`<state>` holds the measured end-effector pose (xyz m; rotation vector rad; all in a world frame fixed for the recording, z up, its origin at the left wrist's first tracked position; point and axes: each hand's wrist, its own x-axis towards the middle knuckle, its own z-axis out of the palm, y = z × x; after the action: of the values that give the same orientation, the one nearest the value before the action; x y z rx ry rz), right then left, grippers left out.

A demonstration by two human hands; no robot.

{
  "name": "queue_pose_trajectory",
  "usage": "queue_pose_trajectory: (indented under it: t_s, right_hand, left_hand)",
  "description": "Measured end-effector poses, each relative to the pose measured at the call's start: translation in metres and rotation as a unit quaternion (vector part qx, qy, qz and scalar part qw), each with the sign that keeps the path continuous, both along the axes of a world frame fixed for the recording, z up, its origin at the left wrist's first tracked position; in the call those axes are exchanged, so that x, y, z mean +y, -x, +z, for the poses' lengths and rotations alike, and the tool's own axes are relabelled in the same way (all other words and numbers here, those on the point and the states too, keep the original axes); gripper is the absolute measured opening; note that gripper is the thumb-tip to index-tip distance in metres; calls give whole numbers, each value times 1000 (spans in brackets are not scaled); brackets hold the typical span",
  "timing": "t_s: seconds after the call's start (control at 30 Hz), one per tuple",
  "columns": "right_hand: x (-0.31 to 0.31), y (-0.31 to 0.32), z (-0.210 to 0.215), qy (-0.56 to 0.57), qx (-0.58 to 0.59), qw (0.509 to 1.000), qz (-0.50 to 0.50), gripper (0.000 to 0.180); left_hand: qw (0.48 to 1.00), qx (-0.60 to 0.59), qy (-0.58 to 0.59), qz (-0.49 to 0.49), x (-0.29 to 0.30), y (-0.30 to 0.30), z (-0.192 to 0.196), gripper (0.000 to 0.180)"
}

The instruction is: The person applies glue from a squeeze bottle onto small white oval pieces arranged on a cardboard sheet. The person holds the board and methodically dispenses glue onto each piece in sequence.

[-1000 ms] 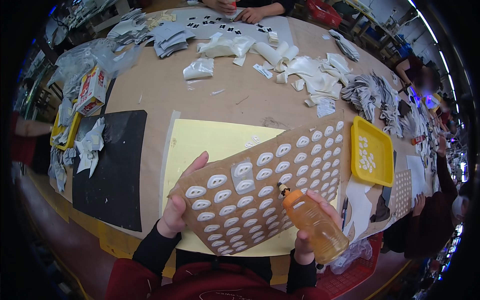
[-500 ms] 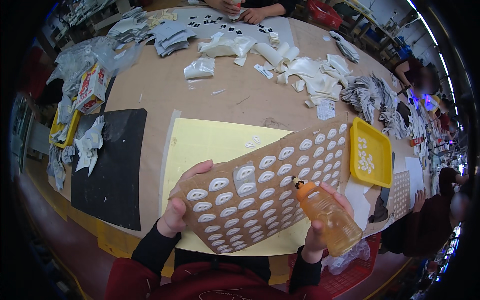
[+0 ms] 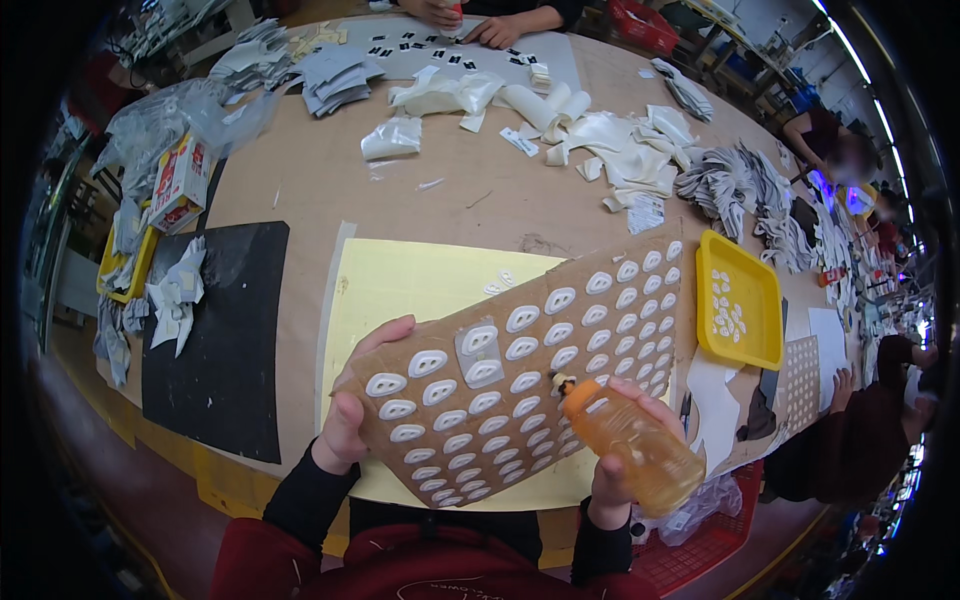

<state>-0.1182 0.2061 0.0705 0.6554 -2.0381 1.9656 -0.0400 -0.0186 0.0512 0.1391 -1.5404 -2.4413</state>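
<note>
My left hand (image 3: 352,412) grips the left edge of a brown cardboard sheet (image 3: 520,375) and holds it tilted above a pale yellow mat (image 3: 410,285). Rows of small white oval pieces cover the sheet. My right hand (image 3: 612,470) is closed round a soft orange squeeze bottle (image 3: 632,445). The bottle's nozzle touches the sheet near its middle.
A yellow tray (image 3: 742,300) with small white pieces sits right of the sheet. A black mat (image 3: 215,345) lies at the left. White fabric pieces (image 3: 610,150) are heaped further back. Another person's hands (image 3: 470,20) work at the far end. A person (image 3: 850,450) sits at the right.
The bottle has slid right and slightly down along the sheet, its nozzle now touching a spot further right. The sheet stays held in my left hand.
</note>
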Motion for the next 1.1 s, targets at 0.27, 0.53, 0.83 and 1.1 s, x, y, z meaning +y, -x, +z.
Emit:
queue_pose_trajectory:
  t_s: [0.27, 0.53, 0.83, 1.1]
  right_hand:
    - [-6, 17, -5, 58, 9, 994, -87, 71]
    - [-14, 20, -4, 53, 22, 996, -68, 68]
    - [-12, 10, 2, -6, 79, 997, 3, 65]
    - [-2, 8, 18, -11, 60, 991, 123, 66]
  left_hand:
    - [1000, 6, -2, -12, -1, 0, -1, 95]
    - [1000, 7, -15, -20, -2, -2, -3, 94]
    - [999, 15, -20, -33, -2, -2, -3, 92]
    - [999, 23, -18, -35, 0, -7, -4, 91]
